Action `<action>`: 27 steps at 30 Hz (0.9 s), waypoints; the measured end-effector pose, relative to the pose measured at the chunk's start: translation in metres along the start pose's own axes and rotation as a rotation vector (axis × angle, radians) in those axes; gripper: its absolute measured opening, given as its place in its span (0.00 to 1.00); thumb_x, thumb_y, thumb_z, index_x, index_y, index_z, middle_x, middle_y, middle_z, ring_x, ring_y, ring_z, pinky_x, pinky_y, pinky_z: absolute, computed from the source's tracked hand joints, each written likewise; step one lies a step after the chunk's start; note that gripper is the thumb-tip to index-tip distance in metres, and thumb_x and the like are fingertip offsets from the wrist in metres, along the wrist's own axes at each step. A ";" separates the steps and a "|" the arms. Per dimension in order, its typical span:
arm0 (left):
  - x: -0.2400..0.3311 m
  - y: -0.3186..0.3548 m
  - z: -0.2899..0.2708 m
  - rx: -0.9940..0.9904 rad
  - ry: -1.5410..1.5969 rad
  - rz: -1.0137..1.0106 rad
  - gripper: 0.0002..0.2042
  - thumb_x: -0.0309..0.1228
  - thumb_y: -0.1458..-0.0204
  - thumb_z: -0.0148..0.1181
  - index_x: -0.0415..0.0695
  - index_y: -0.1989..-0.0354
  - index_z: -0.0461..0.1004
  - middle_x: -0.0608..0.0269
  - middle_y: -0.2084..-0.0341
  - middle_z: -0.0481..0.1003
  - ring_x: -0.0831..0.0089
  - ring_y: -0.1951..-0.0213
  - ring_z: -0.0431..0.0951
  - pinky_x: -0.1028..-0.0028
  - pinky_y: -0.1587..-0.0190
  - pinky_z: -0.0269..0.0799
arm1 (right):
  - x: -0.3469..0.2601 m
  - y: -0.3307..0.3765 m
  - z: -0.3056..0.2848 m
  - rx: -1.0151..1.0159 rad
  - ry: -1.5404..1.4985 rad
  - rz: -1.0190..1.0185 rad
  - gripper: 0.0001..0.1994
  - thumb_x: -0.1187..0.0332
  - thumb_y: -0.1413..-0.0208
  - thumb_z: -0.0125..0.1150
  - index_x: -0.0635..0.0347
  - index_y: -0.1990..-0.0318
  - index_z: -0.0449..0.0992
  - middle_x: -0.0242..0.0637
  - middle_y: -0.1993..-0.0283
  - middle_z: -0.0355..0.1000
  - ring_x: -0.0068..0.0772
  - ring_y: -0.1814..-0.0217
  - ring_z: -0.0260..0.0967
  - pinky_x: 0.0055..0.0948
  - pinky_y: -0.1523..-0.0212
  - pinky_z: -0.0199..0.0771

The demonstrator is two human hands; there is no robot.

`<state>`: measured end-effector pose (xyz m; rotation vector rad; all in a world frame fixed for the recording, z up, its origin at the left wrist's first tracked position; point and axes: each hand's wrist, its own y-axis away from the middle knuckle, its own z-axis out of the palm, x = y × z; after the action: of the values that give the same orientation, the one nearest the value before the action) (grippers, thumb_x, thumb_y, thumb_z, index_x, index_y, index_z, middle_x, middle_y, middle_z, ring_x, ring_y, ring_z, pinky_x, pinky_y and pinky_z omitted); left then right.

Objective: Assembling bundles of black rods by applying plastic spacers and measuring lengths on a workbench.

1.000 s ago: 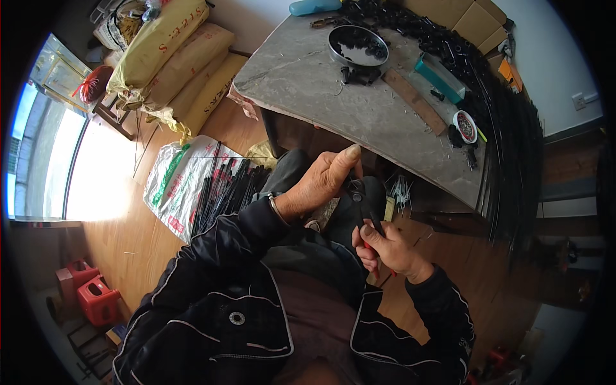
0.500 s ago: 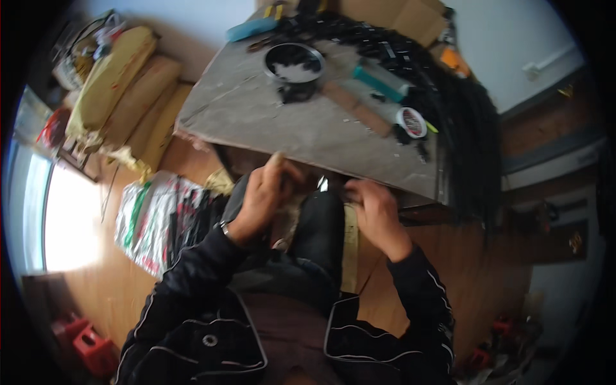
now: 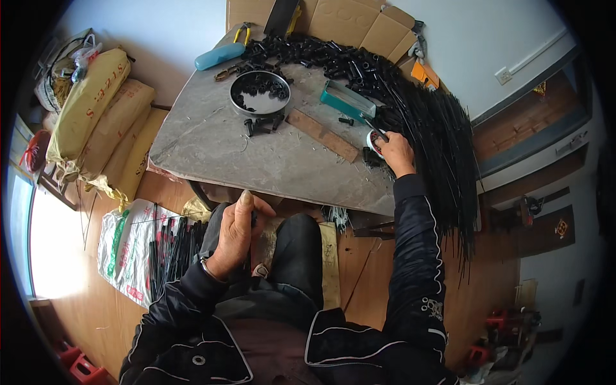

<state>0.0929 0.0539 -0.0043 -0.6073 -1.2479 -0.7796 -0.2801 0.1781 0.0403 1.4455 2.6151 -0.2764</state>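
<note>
My left hand [image 3: 237, 231] is closed above my lap, thumb up. A dark piece shows between its curled fingers; its kind is mostly hidden. My right hand [image 3: 398, 154] reaches over the right side of the table, closed on a slim dark tool [image 3: 378, 129] that points away to the left. Just under that hand a small round white tub [image 3: 372, 142] with red on it is partly covered. Beside it are black tube pieces [image 3: 370, 157] and a brown flat bar [image 3: 323, 135].
On the grey table [image 3: 212, 141] stand a round tin [image 3: 232, 102] holding black pieces and a teal tray [image 3: 346, 102]. A large bundle of black rods [image 3: 443, 147] hangs over the right edge. More rods [image 3: 173, 250] lie on a white bag left of my knee. Yellow-handled pliers [image 3: 242, 33] lie at the back.
My right hand has moved from the table's front edge, above my lap, forward and right to the round tub. My left hand stays near my lap. The view has shifted and sharpened.
</note>
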 end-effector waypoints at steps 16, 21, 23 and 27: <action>0.016 0.004 0.008 -0.084 -0.006 -0.036 0.31 0.50 0.34 0.27 0.39 0.71 0.74 0.74 0.92 0.59 0.85 0.86 0.56 0.81 0.81 0.52 | 0.032 -0.037 0.015 0.123 -0.223 0.018 0.17 0.59 0.48 0.55 0.64 0.58 0.77 0.52 0.57 0.75 0.54 0.49 0.71 0.43 0.51 0.70; 0.019 0.009 0.005 -0.147 -0.015 -0.016 0.33 0.54 0.35 0.27 0.38 0.69 0.73 0.73 0.92 0.59 0.84 0.86 0.56 0.81 0.80 0.53 | 0.036 -0.032 0.010 0.023 -0.593 0.081 0.13 0.62 0.48 0.56 0.66 0.66 0.75 0.45 0.72 0.74 0.36 0.70 0.73 0.35 0.67 0.71; 0.019 0.012 0.002 -0.177 -0.025 0.007 0.33 0.56 0.35 0.26 0.38 0.67 0.73 0.73 0.91 0.59 0.84 0.86 0.56 0.81 0.80 0.55 | 0.010 -0.003 -0.011 -0.132 -0.844 0.076 0.10 0.64 0.46 0.56 0.62 0.70 0.73 0.36 0.77 0.68 0.28 0.76 0.65 0.29 0.73 0.65; 0.016 0.012 0.002 -0.260 0.091 0.094 0.33 0.58 0.37 0.31 0.37 0.54 0.71 0.71 0.81 0.65 0.83 0.80 0.61 0.83 0.73 0.59 | -0.036 0.063 -0.026 -0.490 -1.420 -0.030 0.07 0.67 0.41 0.55 0.60 0.68 0.70 0.29 0.77 0.64 0.19 0.79 0.58 0.22 0.76 0.59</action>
<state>0.1031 0.0596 0.0114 -0.8267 -1.0351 -0.8879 -0.2083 0.1874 0.0678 0.5851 1.3645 -0.4089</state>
